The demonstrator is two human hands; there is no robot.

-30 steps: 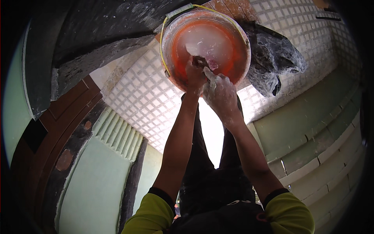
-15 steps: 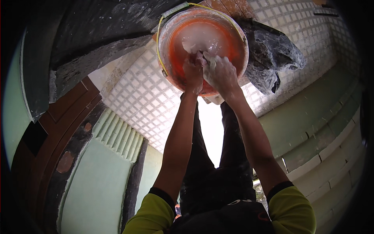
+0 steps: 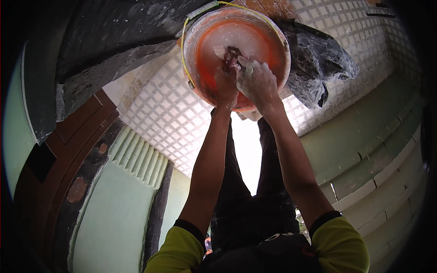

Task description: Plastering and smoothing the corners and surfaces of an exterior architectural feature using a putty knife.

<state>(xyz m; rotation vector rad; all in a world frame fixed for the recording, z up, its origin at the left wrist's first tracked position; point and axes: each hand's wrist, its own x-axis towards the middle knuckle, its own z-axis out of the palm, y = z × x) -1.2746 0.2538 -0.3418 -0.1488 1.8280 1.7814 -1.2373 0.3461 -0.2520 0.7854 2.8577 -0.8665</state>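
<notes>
An orange bucket [image 3: 276, 51] with a pale, caked rim stands in front of me, holding cloudy whitish water [image 3: 239, 34]. Both my hands are inside it, close together over the water. My left hand [image 3: 225, 85] is closed on a crumpled, dark pinkish rag-like piece [image 3: 231, 55] that looks wet. My right hand [image 3: 256, 81], coated in white residue, is closed with its thumb and fingers against the same piece. Part of my left fingers is hidden in shadow and behind the piece.
A yellow handle with a grey grip [image 3: 203, 10] lies along the bucket's far rim. Crumpled black plastic sheeting [image 3: 318, 61] lies to the right on the gridded tile floor [image 3: 157, 109]. A dark, dusty slab-like surface [image 3: 123, 27] juts in at the upper left. A green wall [image 3: 359, 123] bounds the right.
More of the crumpled dark piece shows above my hands, spread farther over the water. My right hand has shifted very slightly; the bucket stays put.
</notes>
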